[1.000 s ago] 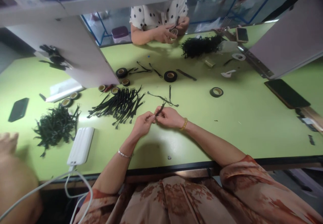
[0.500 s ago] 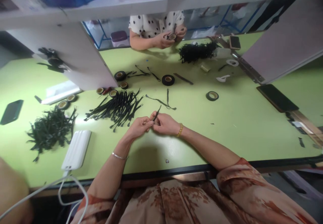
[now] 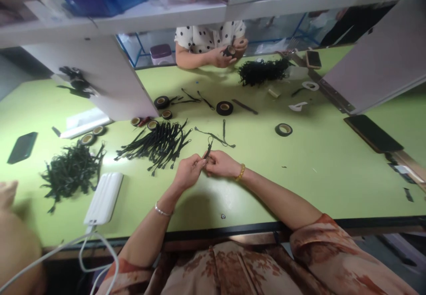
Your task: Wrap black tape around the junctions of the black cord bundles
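Note:
Near the middle of the green table, my left hand [image 3: 189,170] and my right hand [image 3: 223,164] meet, both closed on one short black cable [image 3: 208,148]. A thin loop at its upper end sticks up above my fingers; the lower part is hidden by them. Just beyond my hands lie a thin black cable [image 3: 214,136] and a short black strip [image 3: 224,128]. To the left is a spread pile of black cables [image 3: 159,144]. A black tape roll [image 3: 224,108] lies farther back, another tape roll [image 3: 283,129] to the right.
A white power bank [image 3: 104,198] with a white cable lies at the front left, beside a tangled black pile [image 3: 71,171]. Across the table, a person in a dotted top holds a tape roll [image 3: 229,51]. A dark phone [image 3: 372,133] lies right. Another person's arm shows at far left.
The cable between my hands now shows its loop more openly. A person's hand has come into view at the left edge. The whole view has shifted slightly.

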The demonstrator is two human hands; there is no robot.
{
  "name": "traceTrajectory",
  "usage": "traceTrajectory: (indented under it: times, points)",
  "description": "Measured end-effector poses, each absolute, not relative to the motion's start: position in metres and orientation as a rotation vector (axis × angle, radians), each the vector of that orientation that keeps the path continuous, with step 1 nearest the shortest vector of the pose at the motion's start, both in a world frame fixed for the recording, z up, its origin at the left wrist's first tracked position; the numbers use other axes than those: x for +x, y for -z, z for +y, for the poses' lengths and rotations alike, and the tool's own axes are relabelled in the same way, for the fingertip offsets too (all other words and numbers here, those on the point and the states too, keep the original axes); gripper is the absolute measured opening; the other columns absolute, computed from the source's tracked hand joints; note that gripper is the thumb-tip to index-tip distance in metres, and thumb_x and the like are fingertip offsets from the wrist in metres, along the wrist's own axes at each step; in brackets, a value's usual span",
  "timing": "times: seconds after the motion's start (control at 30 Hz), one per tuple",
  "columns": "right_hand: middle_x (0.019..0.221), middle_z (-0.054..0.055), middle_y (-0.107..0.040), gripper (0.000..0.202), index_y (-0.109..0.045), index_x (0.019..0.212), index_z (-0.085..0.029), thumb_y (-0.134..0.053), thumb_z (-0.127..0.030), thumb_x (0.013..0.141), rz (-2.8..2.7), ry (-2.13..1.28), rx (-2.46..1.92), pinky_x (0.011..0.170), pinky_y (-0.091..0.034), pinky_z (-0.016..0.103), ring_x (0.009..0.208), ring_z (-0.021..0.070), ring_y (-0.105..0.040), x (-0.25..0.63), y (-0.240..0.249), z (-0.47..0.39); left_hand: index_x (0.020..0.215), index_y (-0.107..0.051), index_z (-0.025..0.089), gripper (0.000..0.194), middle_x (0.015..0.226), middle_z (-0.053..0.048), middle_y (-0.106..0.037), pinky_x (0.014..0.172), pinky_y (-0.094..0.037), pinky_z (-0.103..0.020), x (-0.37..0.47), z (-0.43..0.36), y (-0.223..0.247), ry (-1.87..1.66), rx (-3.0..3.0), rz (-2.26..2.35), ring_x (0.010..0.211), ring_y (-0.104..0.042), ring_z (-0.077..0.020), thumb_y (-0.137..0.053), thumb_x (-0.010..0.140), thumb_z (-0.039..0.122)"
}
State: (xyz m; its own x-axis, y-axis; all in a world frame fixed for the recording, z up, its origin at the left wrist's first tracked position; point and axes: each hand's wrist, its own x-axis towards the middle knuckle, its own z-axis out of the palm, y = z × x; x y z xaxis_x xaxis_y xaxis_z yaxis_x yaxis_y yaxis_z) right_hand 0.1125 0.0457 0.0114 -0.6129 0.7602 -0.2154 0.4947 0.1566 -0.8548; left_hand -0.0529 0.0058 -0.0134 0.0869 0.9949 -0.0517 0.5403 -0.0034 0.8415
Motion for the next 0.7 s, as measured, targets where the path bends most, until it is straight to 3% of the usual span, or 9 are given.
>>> traceTrajectory:
  times: [0.13, 0.33, 0.43, 0.57, 0.7]
  points:
    - [0.059, -0.001, -0.067, 0.016, -0.064, 0.092, -0.013, -0.055, -0.016, 0.079, -2.194, -1.439, -1.181, 0.052, -0.035, 0.020, 0.048, 0.0093, -0.051, 0.115, -0.009, 0.047, 0.067, -0.049, 0.020, 0.030, 0.053, 0.005, -0.043, 0.054, -0.027, -0.024, -0.050, 0.003, 0.011, -0.762, 1.740, 1.596, 0.053, -0.037, -0.0111, -0.047, 0.087, 0.042]
    - [0.064, 0.001, -0.070, 0.015, -0.064, 0.094, -0.013, -0.058, -0.016, 0.080, -2.224, -1.425, -1.131, 0.056, -0.036, 0.020, 0.057, 0.0112, -0.058, 0.117, -0.003, 0.048, 0.071, -0.050, 0.019, 0.031, 0.056, 0.006, -0.044, 0.051, -0.026, -0.022, -0.060, 0.010, 0.016, -0.666, 1.535, 1.383, 0.053, -0.036, -0.0096, -0.058, 0.080, 0.047]
    - [0.066, 0.001, -0.070, 0.017, -0.064, 0.096, -0.013, -0.057, -0.020, 0.083, -2.237, -1.434, -1.128, 0.055, -0.035, 0.020, 0.056, 0.0111, -0.057, 0.115, -0.004, 0.048, 0.069, -0.047, 0.019, 0.030, 0.055, 0.005, -0.044, 0.051, -0.028, -0.022, -0.062, 0.012, 0.019, -0.690, 1.513, 1.342, 0.052, -0.037, -0.0098, -0.054, 0.083, 0.045]
    - [0.064, 0.000, -0.067, 0.011, -0.065, 0.084, -0.015, -0.058, -0.022, 0.082, -2.355, -1.212, -1.309, 0.054, -0.030, 0.022, 0.055, 0.0110, -0.052, 0.114, -0.008, 0.049, 0.068, -0.045, 0.021, 0.027, 0.057, 0.003, -0.046, 0.056, -0.029, -0.024, -0.057, 0.008, 0.017, -0.649, 1.752, 1.515, 0.055, -0.040, -0.0127, -0.046, 0.089, 0.037]
    - [0.061, 0.000, -0.062, 0.020, -0.064, 0.073, -0.015, -0.057, -0.029, 0.085, -2.420, -1.135, -1.308, 0.054, -0.028, 0.024, 0.054, 0.0112, -0.047, 0.115, -0.008, 0.051, 0.069, -0.044, 0.022, 0.024, 0.064, -0.001, -0.052, 0.060, -0.030, -0.026, -0.050, 0.004, 0.015, -0.599, 1.972, 1.648, 0.061, -0.046, -0.0162, -0.040, 0.091, 0.032]
